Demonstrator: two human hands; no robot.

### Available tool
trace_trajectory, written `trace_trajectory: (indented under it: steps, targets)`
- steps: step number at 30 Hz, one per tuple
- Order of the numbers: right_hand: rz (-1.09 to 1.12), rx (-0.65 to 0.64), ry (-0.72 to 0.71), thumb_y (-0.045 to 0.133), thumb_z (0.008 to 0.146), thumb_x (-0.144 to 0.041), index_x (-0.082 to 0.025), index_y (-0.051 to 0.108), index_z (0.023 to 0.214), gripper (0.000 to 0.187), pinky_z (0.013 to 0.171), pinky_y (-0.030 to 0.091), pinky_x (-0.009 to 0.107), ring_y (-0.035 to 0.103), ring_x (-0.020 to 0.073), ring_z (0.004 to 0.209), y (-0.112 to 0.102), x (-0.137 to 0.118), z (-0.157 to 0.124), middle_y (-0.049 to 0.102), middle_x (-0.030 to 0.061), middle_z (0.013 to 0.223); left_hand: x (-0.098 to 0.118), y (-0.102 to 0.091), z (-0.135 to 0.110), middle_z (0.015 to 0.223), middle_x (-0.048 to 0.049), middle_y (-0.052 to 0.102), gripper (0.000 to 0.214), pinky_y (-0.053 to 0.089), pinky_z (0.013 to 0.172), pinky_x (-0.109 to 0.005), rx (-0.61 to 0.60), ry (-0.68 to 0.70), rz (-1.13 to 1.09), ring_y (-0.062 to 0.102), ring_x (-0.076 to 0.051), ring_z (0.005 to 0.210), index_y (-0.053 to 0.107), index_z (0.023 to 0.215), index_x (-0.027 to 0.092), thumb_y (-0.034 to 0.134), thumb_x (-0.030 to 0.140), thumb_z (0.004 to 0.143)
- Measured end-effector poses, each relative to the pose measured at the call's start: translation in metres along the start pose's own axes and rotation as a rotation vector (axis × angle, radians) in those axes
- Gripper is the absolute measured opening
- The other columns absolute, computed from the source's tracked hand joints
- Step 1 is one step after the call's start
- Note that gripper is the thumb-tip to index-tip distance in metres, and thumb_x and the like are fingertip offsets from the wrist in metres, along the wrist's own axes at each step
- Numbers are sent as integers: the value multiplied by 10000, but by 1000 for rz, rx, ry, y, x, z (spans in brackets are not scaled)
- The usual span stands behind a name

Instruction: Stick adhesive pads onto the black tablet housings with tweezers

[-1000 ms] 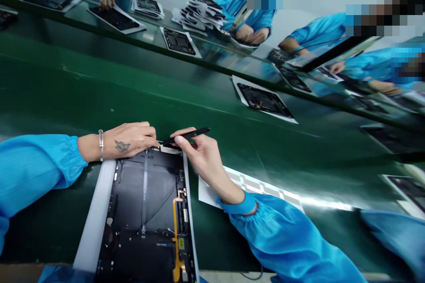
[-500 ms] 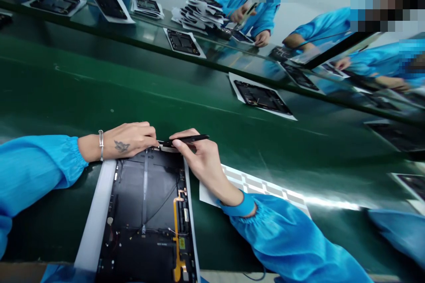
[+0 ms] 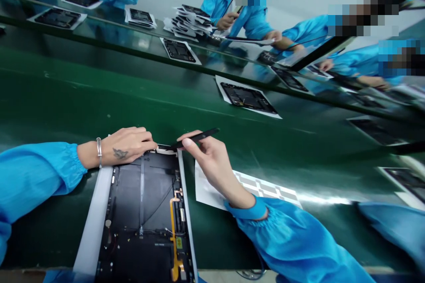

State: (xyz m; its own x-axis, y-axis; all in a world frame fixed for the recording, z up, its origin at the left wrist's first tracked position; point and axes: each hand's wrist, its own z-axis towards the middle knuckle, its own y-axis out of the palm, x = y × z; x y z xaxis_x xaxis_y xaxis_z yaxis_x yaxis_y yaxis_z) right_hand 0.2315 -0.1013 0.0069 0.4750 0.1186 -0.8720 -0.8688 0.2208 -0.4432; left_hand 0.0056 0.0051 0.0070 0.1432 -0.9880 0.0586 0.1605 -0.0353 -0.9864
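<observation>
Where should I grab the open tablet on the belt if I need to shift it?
Take the open tablet by its pale long rail, coming in from the left of the view, below the left hand. That rail is broad and bare, while the inside shows exposed parts and an orange flex cable, so it likely gives the safest hold.

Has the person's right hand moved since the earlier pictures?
Yes, the right hand has shifted along the top edge of the opened tablet, away from the left hand.

An open tablet (image 3: pixel 142 212) lay on the tabletop (image 3: pixel 99 97), with a paper sheet (image 3: pixel 212 190) just right of it and another tablet (image 3: pixel 247 97) farther ahead.
</observation>
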Motion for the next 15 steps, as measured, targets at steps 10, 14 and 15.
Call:
trace_trajectory:
  steps: [10,14,15]
  targets:
    - [65,0,105,659,840,-594,-200,694,817,396,684,553,328,679,209,746,-11,11,-6,695,46,799,-3,0,0,1086,-73,647,341,419,727,-284,-1,35,15,553,-183,878,645,1256,253,439,144,1007]
    - [40,-6,107,660,842,-586,-193,692,799,397,676,542,324,678,213,745,-10,9,-5,690,43,767,-3,-2,0,1078,-81,639,318,404,695,-289,5,54,69,544,-184,846,650,1242,235,449,150,1010]
    - [55,1,111,662,842,-582,-194,694,807,392,691,546,328,678,211,750,-10,10,-4,692,43,781,-2,-4,1,1070,-81,636,314,398,684,-290,-10,56,90,540,-183,838,650,1237,235,444,158,1014]
